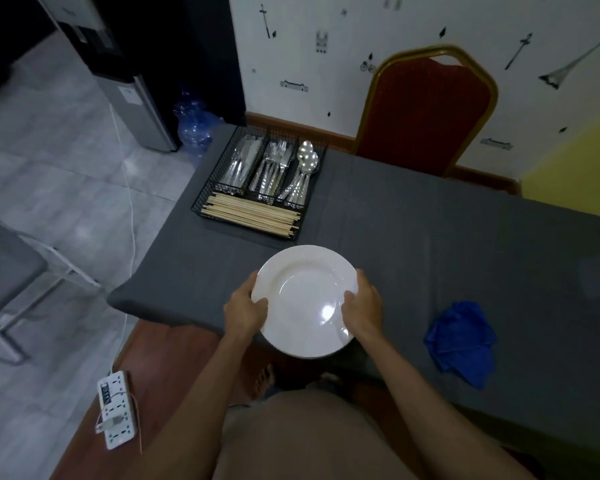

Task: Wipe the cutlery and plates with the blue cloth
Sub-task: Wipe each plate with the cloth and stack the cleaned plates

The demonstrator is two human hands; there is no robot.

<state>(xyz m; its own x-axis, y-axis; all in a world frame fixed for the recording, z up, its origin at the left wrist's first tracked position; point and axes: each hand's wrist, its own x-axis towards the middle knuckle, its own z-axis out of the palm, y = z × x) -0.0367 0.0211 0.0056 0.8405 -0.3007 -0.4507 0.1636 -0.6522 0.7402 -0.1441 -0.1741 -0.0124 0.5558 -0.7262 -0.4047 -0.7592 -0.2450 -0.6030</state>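
Note:
A round white plate (303, 299) is held over the near edge of the grey-covered table (413, 237). My left hand (245, 311) grips its left rim and my right hand (362, 308) grips its right rim, thumbs on top. The crumpled blue cloth (461, 342) lies on the table to the right of the plate, untouched. A black wire cutlery tray (257, 187) at the far left corner holds knives (241, 164), forks (272, 168), spoons (303, 171) and a front row of wooden chopsticks (253, 216).
A red chair with a gold frame (426, 109) stands behind the table against the wall. On the floor to the left lie a white power strip (115, 410) and its cable. A water dispenser (132, 88) and blue bottles (194, 128) stand beyond the table's far left corner.

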